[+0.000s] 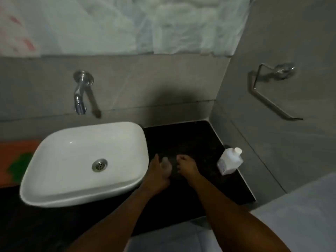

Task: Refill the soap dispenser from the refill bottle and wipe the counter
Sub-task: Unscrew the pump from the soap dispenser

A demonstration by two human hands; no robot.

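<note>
dark counter [190, 142]: left hand [158, 173] curled around a pale blurred object, right hand [188, 167] fingers bent down.

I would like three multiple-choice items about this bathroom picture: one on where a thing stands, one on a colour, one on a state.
1. Where does the white bottle stand?
A. inside the sink
B. on the counter by the right wall
C. on the towel ring

2. What colour is the counter?
A. black
B. white
C. yellow

3. What is the state of the tap?
A. water runs hard
B. it is covered by a cloth
C. no water is seen running

Answers:
1 B, the bottle is on the dark top at the right edge, next to the wall.
2 A, the bare top beside the white sink is black.
3 C, no stream shows below the spout, and the basin looks dry.
</note>
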